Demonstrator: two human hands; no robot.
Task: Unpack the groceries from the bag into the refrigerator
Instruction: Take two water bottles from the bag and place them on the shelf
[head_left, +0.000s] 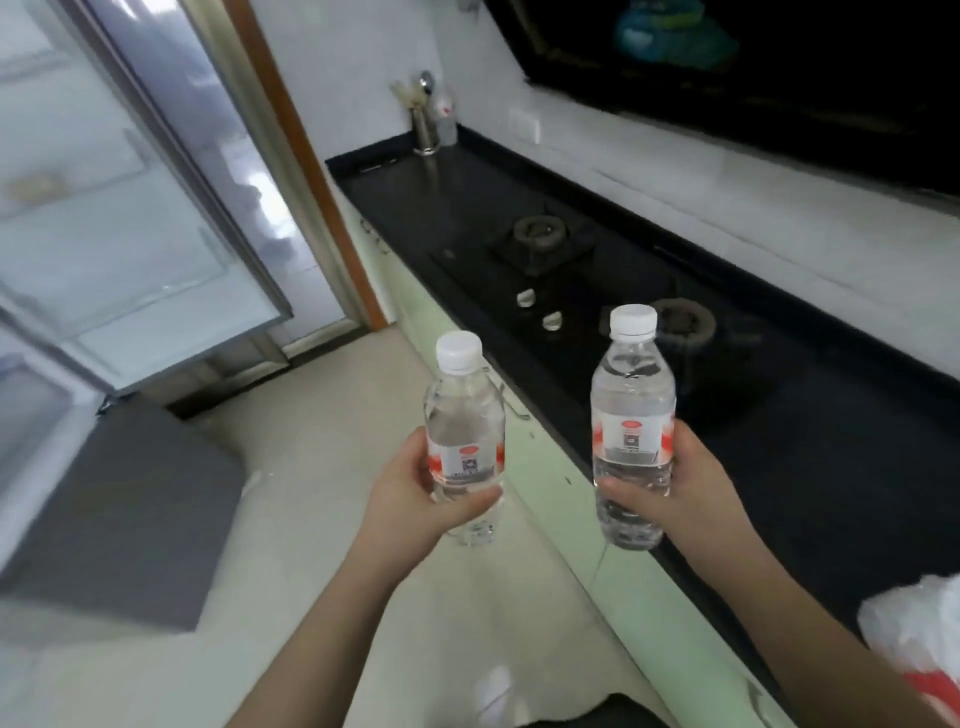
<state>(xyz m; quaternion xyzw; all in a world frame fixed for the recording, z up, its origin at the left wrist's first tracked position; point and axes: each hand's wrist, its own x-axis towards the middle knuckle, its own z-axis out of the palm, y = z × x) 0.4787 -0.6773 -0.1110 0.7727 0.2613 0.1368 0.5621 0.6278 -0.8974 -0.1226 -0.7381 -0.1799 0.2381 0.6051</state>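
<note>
1. Head view: left hand (415, 499), grip closed round a clear water bottle (464, 436) with white cap and red-white label, upright, left of the stove (545, 244).
2. Right hand (680, 493) grips a matching second bottle (632, 415), over the dark worktop (831, 467) edge.
3. The refrigerator door (130, 208) stands open, far left of the stove.

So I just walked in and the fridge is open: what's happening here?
A person is unpacking groceries. The left hand holds one water bottle and the right hand holds another water bottle, both capped and upright. The refrigerator door stands open at left; the plastic bag sits on the counter.
</note>
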